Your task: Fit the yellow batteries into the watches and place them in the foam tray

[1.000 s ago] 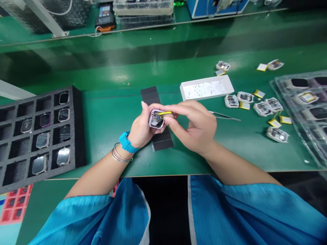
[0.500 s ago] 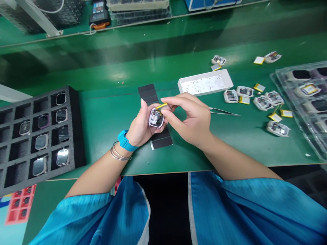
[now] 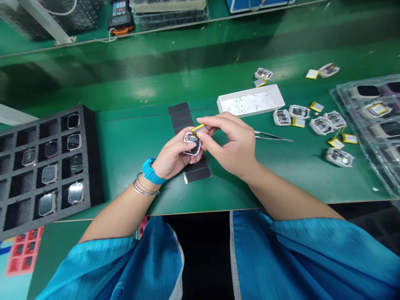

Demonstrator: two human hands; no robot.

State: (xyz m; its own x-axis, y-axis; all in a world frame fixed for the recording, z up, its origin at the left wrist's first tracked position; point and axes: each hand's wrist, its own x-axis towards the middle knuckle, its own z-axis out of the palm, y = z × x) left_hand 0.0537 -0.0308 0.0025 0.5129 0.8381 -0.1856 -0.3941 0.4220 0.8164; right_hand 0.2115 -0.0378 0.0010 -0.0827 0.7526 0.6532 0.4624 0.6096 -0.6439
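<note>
My left hand point(image 3: 175, 154) is wrapped round an opened smartwatch case point(image 3: 194, 148), its inner parts facing up. The left thumb lies across the inside of the case. Between the thumb and fingers of my right hand point(image 3: 233, 143) is a small flat battery point(image 3: 198, 129) with a yellow edge, tilted at the upper rim of the case. Under the hands lies a strip of black adhesive pieces point(image 3: 181, 116), partly covered. Tweezers point(image 3: 273, 136) rest on the green bench to the right of my right hand.
A white box point(image 3: 250, 102) with tiny bits inside stands beyond my right hand. Several opened watch cases point(image 3: 336, 157) with batteries lie at the right, beside stacked clear trays point(image 3: 359, 121). On the left is a black foam tray point(image 3: 90, 166) with several watches.
My left thumb has come down from beside the case onto its inside. My right hand and the battery have hardly moved.
</note>
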